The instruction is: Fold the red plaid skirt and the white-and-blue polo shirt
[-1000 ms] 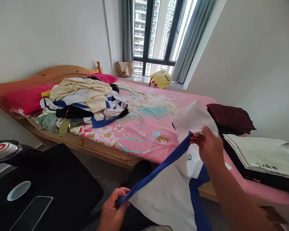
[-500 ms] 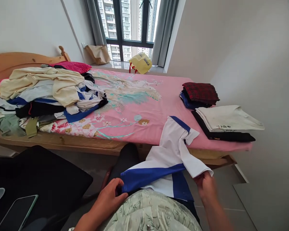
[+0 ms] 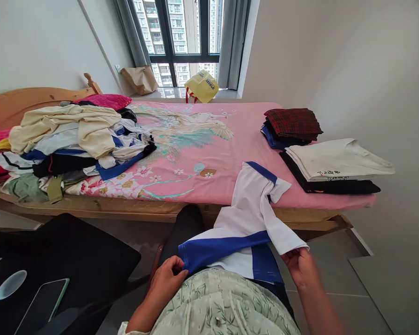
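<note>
A white and blue shirt (image 3: pixel 246 216) lies across my lap, its collar end resting on the near edge of the bed. My left hand (image 3: pixel 169 277) is closed at the shirt's blue corner, thumb and fingers pinching its edge. On the other side, my right hand (image 3: pixel 298 266) grips the end of a white sleeve from below, with some fingers hidden under the cloth. Between the hands the fabric is spread, with a blue band running across it and a blue panel hanging near my waist.
The bed (image 3: pixel 212 181) has a pink flowered sheet. A heap of loose clothes (image 3: pixel 73 139) lies at its left. Folded plaid cloth (image 3: pixel 293 123) and folded white and black clothes (image 3: pixel 338 160) are stacked at right. A phone (image 3: pixel 43 304) lies on a black surface at lower left.
The view has shifted slightly, so the bed and clothes sit differently in the picture. Both hands keep their hold on the shirt, which looks nearly the same.
</note>
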A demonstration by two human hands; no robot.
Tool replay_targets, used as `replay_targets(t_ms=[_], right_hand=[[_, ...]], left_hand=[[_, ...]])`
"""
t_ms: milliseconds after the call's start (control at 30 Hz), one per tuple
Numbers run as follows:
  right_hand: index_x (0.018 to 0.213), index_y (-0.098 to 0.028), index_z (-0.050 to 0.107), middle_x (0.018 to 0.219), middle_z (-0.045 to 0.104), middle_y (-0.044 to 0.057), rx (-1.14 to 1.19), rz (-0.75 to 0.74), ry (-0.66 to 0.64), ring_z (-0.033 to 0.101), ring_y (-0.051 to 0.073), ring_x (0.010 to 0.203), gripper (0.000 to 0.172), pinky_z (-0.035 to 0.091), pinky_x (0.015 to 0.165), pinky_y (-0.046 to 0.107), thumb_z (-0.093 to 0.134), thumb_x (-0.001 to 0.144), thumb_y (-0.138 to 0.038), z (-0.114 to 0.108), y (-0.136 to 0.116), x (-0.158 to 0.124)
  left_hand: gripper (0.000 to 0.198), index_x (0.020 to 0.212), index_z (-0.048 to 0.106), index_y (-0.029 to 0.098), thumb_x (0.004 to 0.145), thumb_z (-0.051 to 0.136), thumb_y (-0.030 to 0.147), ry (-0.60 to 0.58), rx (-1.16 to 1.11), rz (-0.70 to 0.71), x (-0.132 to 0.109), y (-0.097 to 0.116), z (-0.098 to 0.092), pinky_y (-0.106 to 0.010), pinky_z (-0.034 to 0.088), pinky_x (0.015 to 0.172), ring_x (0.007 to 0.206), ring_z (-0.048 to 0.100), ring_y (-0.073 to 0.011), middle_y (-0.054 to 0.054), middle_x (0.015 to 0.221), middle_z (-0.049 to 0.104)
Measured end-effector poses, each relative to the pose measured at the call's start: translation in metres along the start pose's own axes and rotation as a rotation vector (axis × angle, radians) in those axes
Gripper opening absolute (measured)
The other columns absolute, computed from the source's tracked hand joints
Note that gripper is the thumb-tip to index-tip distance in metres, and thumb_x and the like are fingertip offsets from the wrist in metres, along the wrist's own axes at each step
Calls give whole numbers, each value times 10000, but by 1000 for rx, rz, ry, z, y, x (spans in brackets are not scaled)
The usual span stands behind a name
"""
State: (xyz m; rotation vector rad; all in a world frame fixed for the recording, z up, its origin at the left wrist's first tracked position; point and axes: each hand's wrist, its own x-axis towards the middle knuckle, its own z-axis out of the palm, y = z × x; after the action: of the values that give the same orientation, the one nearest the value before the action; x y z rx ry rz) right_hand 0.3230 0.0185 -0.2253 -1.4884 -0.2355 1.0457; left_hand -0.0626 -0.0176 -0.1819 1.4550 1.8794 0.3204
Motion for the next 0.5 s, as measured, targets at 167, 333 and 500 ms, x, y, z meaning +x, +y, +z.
replay_targets(t_ms=[167, 333, 500], right_hand=[[801, -233, 533, 675, 629, -66, 69, 44, -14, 607, 136, 570, 430, 506, 451, 226, 718, 446, -390, 2, 3, 1], [828, -235, 582, 651, 631, -80, -23, 17, -12, 606, 151, 550, 438, 527, 442, 254, 750, 423, -256, 2, 6, 1], [764, -241, 608, 616, 630, -83, -40, -12, 16, 597, 139, 523, 249, 517, 430, 232, 658, 524, -285, -3, 4, 10]], left_hand=[[275, 725, 580, 209, 712, 539, 480, -9, 15, -78, -3, 6, -2, -269, 375, 636, 701, 590, -186, -4, 717, 648], [280, 626, 538, 202, 702, 561, 471, 71, -45, -46, 0, 2, 2, -250, 336, 584, 588, 516, -146, 32, 576, 556], [339, 587, 421, 206, 611, 661, 444, 121, -543, -1, 4, -6, 19, -204, 297, 458, 428, 392, -82, 87, 467, 421]])
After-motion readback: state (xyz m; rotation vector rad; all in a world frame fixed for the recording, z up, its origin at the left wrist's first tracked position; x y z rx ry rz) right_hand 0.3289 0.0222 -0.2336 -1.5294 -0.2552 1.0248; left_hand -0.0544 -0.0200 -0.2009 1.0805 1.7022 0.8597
